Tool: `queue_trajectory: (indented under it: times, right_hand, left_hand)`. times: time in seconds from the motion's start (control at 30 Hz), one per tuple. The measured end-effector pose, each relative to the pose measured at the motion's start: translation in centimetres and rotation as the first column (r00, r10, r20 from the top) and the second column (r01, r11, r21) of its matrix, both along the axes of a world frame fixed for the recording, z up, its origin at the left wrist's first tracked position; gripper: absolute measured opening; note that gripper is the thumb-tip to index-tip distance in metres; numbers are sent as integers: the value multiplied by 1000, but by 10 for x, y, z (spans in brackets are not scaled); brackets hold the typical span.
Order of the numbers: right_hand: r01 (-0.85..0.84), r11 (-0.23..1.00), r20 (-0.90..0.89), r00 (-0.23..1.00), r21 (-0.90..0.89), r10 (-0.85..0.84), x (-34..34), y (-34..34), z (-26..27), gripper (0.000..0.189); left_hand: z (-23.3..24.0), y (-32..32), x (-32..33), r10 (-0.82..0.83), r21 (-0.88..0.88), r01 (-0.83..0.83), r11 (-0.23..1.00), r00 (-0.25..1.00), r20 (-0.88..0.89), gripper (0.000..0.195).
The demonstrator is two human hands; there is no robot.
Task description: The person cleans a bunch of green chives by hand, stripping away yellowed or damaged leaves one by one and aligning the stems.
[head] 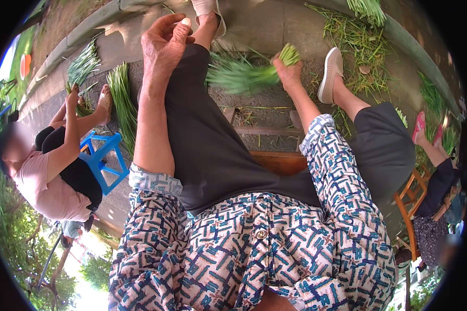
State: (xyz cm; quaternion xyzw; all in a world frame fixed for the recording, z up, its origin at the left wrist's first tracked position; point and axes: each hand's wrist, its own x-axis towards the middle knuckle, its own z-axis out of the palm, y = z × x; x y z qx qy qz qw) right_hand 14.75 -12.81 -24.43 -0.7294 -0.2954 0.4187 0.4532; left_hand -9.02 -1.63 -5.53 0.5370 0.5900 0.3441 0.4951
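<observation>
My right hand (pixel 290 72) is closed around the cut pale ends of a bunch of long green stalks (pixel 245 74), probably garlic chives; the leafy ends point left and are blurred. My left hand (pixel 165 44) is raised over my left knee, fingers curled with thumb near the fingertips, and no stalk shows in it; whether the fingers touch is unclear. A larger pile of green stalks (pixel 122 101) lies on the ground to the left of my left forearm. Between my legs is the wooden seat edge (pixel 280 161) with its wooden frame.
Loose leaf trimmings (pixel 364 58) litter the paving near my right shoe (pixel 331 74). Another bundle (pixel 367 9) lies at the top right near a curb. At left, a person handles stalks (pixel 83 64) beside a blue plastic stool (pixel 105 159). Other people sit at right by a wooden chair (pixel 410 198).
</observation>
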Motion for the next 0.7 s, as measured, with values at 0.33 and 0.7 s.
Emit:
queue_trajectory:
  times: [0.33, 0.7]
  right_hand:
    - [-289, 925, -21, 956, -245, 293, 59, 20, 52, 17]
    - [-382, 745, 93, 912, 547, 400, 46, 93, 201, 11]
  left_hand:
    - [-15, 1, -4, -46, 2, 46, 999, 997, -61, 33]
    - [-16, -8, 47, -176, 374, 215, 902, 975, -135, 83]
